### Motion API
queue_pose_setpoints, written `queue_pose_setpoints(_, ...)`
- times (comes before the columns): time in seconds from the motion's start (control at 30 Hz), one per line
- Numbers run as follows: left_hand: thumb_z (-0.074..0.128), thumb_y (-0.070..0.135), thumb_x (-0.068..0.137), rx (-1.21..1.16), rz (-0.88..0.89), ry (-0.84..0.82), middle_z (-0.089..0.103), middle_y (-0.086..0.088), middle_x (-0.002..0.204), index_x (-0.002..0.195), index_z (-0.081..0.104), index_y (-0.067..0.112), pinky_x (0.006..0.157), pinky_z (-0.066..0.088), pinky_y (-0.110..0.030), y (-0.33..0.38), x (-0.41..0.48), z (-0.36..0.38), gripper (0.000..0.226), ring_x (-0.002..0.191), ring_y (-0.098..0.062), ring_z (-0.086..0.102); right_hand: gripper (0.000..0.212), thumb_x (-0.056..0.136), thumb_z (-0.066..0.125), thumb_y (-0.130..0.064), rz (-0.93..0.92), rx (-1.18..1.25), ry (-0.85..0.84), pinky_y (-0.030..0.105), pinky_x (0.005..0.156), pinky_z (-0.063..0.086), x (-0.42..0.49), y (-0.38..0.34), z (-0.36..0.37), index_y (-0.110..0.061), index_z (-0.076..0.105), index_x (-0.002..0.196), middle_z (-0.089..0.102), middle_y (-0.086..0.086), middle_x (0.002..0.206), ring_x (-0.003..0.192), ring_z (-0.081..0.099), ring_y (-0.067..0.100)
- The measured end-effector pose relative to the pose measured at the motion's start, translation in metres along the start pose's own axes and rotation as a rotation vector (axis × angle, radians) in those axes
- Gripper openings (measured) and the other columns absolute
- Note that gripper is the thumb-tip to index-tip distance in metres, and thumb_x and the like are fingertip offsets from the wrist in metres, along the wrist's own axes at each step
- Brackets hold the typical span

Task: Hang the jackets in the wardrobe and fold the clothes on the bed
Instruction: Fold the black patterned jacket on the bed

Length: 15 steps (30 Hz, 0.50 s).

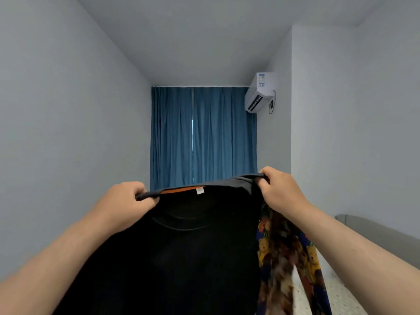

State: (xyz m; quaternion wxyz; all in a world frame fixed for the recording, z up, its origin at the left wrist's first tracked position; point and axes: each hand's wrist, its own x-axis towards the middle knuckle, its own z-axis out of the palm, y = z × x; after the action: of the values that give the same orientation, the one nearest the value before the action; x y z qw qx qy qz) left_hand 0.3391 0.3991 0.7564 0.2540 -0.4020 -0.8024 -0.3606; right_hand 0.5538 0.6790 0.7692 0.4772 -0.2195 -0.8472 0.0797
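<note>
My left hand [127,201] and right hand [279,189] pinch the black shirt [181,258] by its shoulders. It looks soft, light and floppy.

No legible writing anywhere, small white sewn-in tag [199,190] at the neck of the black cotton shirt [181,246] too blurred to read, blue-and-white sticker [261,80] on the white wall-mounted air conditioner [258,97] too small to make out

Your left hand [127,201] and right hand [280,192] are bare. Behind each grip, left forearm [56,253] and right forearm [363,248] show uncovered.
</note>
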Motion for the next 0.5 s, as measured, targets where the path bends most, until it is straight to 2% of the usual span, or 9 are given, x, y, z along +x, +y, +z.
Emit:
queue_pose_setpoints(0.03, 0.073, 0.043, 0.081, -0.016, 0.052, -0.065, 0.048, 0.008, 0.048, 0.059, 0.051, 0.016, 0.05, 0.033, -0.028, 0.005, 0.003, -0.008, 0.042, 0.049, -0.011, 0.049, 0.018, 0.101, 0.043, -0.019, 0.022, -0.017, -0.016, 0.037, 0.065, 0.044, 0.001, -0.001, 0.0, -0.012, 0.054, 0.088, 0.06, 0.002, 0.079, 0.076, 0.055, 0.021)
queue_pose_setpoints(0.1, 0.072, 0.046, 0.076, -0.22, 0.059, -0.345, 0.053, 0.011, 0.054, 0.065, 0.06, 0.018, 0.052, 0.038, -0.023, 0.012, 0.003, -0.022, 0.033, 0.051, -0.004, 0.051, 0.02, 0.102, 0.035, -0.014, 0.068, 0.011, -0.01, 0.038, 0.062, 0.04, 0.004, -0.004, 0.001, -0.01, 0.047, 0.086, 0.057, 0.008, 0.08, 0.075, 0.053, 0.024)
queue_pose_setpoints(0.17, 0.069, 0.04, 0.078, -0.43, -0.035, -0.583, 0.061, 0.004, 0.065, 0.073, 0.067, 0.018, 0.059, 0.045, -0.022, 0.015, -0.002, -0.027, 0.023, 0.061, -0.01, 0.058, 0.02, 0.101, 0.031, -0.01, 0.149, 0.117, -0.01, 0.034, 0.059, 0.038, 0.008, -0.008, 0.001, -0.012, 0.045, 0.087, 0.057, 0.008, 0.083, 0.074, 0.051, 0.022)
queue_pose_setpoints(0.2, 0.068, 0.036, 0.086, -0.485, -0.082, -0.607, 0.064, -0.002, 0.071, 0.078, 0.067, 0.015, 0.063, 0.048, -0.028, 0.012, -0.003, -0.025, 0.023, 0.066, -0.015, 0.061, 0.02, 0.1, 0.03, -0.01, 0.198, 0.178, -0.021, 0.033, 0.059, 0.039, 0.01, -0.011, 0.002, -0.013, 0.046, 0.088, 0.057, 0.008, 0.085, 0.074, 0.05, 0.02)
queue_pose_setpoints(0.3, 0.055, 0.028, 0.101, -0.577, -0.192, -0.469, 0.07, -0.014, 0.085, 0.1, 0.064, 0.0, 0.078, 0.054, -0.043, 0.003, -0.002, -0.015, 0.029, 0.077, -0.025, 0.066, 0.022, 0.099, 0.032, -0.01, 0.28, 0.337, -0.035, 0.03, 0.061, 0.041, 0.016, -0.019, 0.005, -0.019, 0.051, 0.091, 0.059, 0.004, 0.091, 0.077, 0.051, 0.016)
queue_pose_setpoints(0.37, 0.055, 0.031, 0.101, -0.55, -0.217, -0.359, 0.074, -0.015, 0.087, 0.096, 0.067, 0.006, 0.083, 0.055, -0.049, -0.004, 0.002, -0.013, 0.028, 0.077, -0.026, 0.068, 0.021, 0.1, 0.04, -0.015, 0.206, 0.322, -0.03, 0.03, 0.065, 0.041, 0.02, -0.024, 0.004, -0.022, 0.057, 0.091, 0.062, -0.002, 0.091, 0.083, 0.056, 0.015)
queue_pose_setpoints(0.43, 0.06, 0.034, 0.098, -0.393, -0.17, -0.248, 0.074, -0.01, 0.084, 0.088, 0.068, 0.013, 0.081, 0.054, -0.045, -0.013, 0.009, -0.016, 0.024, 0.077, -0.023, 0.068, 0.023, 0.101, 0.045, -0.02, 0.068, 0.09, -0.012, 0.033, 0.066, 0.037, 0.022, -0.023, -0.001, -0.019, 0.059, 0.083, 0.06, -0.004, 0.082, 0.08, 0.055, 0.021)
queue_pose_setpoints(0.5, 0.064, 0.033, 0.095, -0.228, -0.079, -0.156, 0.065, 0.001, 0.069, 0.08, 0.062, 0.016, 0.068, 0.048, -0.036, -0.019, 0.014, -0.02, 0.023, 0.068, -0.016, 0.061, 0.032, 0.102, 0.043, -0.025, -0.072, -0.247, 0.012, 0.036, 0.064, 0.033, 0.019, -0.022, -0.008, -0.016, 0.052, 0.072, 0.05, -0.003, 0.073, 0.076, 0.05, 0.027)
